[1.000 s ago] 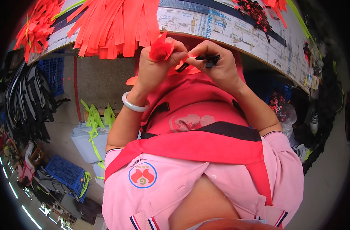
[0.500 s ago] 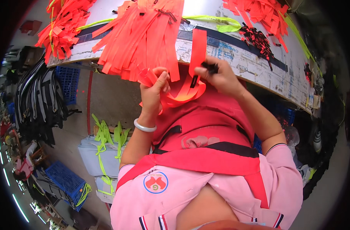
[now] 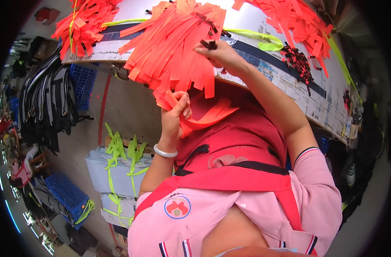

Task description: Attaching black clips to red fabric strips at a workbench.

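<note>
My left hand [image 3: 176, 110], with a pale bangle [image 3: 165, 152] at its wrist, is closed round a small bunch of orange fabric strips [image 3: 212, 116]. Their ends hang in front of my red apron [image 3: 242, 128]. Over the table, my right hand [image 3: 228, 58] pinches a few short black tabs [image 3: 209, 44]; exactly how many is hidden. It hovers at the right side of a big fanned pile of orange strips [image 3: 165, 51], which droops over the table's near edge. Some strips in that pile have small black ends.
More orange strips lie in heaps at the table's left [image 3: 86, 30] and right [image 3: 290, 19]. A cluster of black-tipped pieces [image 3: 297, 64] rests on the white tabletop [image 3: 264, 81]. Dark straps [image 3: 47, 98] hang at left, near blue crates [image 3: 67, 195] and grey bundles tied with yellow-green strips [image 3: 114, 169].
My right hand has moved up and left, away from the strip it was beside, to over the pile. The upright strip is no longer raised. My left hand keeps its bunch.
</note>
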`<state>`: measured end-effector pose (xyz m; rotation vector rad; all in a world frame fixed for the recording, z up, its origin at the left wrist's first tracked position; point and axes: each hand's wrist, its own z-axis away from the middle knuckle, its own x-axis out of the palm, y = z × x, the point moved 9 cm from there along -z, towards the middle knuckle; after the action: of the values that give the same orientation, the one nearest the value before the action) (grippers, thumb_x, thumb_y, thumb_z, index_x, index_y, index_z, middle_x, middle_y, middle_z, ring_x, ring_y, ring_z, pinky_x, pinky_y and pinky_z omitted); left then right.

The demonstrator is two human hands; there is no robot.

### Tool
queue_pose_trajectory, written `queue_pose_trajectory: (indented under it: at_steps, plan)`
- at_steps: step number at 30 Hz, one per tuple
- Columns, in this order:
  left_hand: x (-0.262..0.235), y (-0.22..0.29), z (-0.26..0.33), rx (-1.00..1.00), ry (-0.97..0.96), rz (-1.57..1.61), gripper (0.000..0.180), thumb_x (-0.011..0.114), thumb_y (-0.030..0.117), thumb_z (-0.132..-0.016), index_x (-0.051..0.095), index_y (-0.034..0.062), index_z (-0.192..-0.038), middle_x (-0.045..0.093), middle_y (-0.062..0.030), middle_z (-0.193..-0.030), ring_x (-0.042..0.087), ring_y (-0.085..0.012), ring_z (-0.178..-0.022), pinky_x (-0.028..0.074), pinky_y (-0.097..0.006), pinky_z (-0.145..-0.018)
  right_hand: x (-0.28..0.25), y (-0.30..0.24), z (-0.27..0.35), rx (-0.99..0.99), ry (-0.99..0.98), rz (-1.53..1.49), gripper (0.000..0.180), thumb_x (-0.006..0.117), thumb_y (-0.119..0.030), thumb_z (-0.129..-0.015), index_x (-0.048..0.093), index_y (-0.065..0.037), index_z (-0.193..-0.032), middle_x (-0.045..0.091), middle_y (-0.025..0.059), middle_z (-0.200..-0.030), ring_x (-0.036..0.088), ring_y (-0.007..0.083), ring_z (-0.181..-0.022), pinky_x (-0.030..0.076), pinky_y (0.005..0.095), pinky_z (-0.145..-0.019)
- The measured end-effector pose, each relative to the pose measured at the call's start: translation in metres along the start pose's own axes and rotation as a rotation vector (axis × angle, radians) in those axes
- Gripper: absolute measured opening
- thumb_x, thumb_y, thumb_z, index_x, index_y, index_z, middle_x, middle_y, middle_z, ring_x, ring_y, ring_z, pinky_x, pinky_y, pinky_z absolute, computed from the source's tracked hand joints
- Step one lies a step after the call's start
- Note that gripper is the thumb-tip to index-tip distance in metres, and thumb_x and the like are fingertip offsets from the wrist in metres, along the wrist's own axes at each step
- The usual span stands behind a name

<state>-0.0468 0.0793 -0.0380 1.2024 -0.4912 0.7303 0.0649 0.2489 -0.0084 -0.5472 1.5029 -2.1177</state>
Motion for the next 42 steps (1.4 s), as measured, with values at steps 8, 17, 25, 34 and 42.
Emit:
queue_pose_trajectory:
  at_steps: [8,17,25,34,42]
  plan:
    - [0.042,-0.003,-0.018,-0.029,-0.119,-0.214,0.012,0.062,0.008,-0.091,0.062,-0.0001,-0.100,0.056,0.0004,-0.070,0.047,-0.0056,-0.055,0.037,-0.021,-0.049,0.033,0.000,0.098,-0.090,-0.111,0.072,0.033,0.072,-0.018,-0.085,0.063,-0.002,-0.113,0.055,-0.0033,-0.080,0.048,0.0039,-0.072,0.040,0.0187,-0.065]
    - [0.078,-0.027,-0.011,-0.040,-0.219,-0.450,0.017,0.071,0.005,-0.083,0.065,-0.0001,-0.098,0.058,0.0035,-0.078,0.052,-0.0049,-0.068,0.042,-0.023,-0.061,0.008,-0.003,0.120,-0.259,0.211,0.171,0.025,0.071,-0.023,-0.086,0.063,0.001,-0.089,0.062,0.0057,-0.068,0.056,0.0077,-0.065,0.047,0.0247,-0.059]
    - [0.068,-0.041,-0.007,-0.269,-0.300,-0.246,0.021,0.066,0.015,-0.089,0.060,0.0016,-0.104,0.060,-0.0014,-0.081,0.053,-0.0095,-0.066,0.042,-0.024,-0.059,0.014,-0.001,0.132,-0.126,-0.049,-0.221,0.025,0.061,-0.017,-0.093,0.062,-0.005,-0.115,0.057,-0.0038,-0.081,0.052,0.0040,-0.068,0.043,0.0204,-0.063]
    - [0.075,-0.046,-0.011,-0.318,-0.358,-0.243,0.023,0.063,0.018,-0.092,0.061,-0.0006,-0.105,0.066,-0.0073,-0.088,0.061,-0.0138,-0.071,0.048,-0.026,-0.062,0.007,0.008,0.132,-0.254,-0.079,-0.002,0.011,0.060,-0.008,-0.093,0.062,0.000,-0.099,0.061,0.0000,-0.078,0.055,0.0056,-0.072,0.047,0.0228,-0.068]
    - [0.072,0.000,-0.019,0.079,-0.178,-0.572,0.018,0.068,0.010,-0.087,0.068,-0.0024,-0.100,0.067,-0.0024,-0.080,0.057,-0.0057,-0.067,0.045,-0.020,-0.060,-0.002,-0.016,0.156,-0.309,0.238,0.302,0.017,0.063,-0.013,-0.090,0.056,0.002,-0.089,0.046,0.0007,-0.067,0.040,0.0066,-0.064,0.038,0.0237,-0.057]
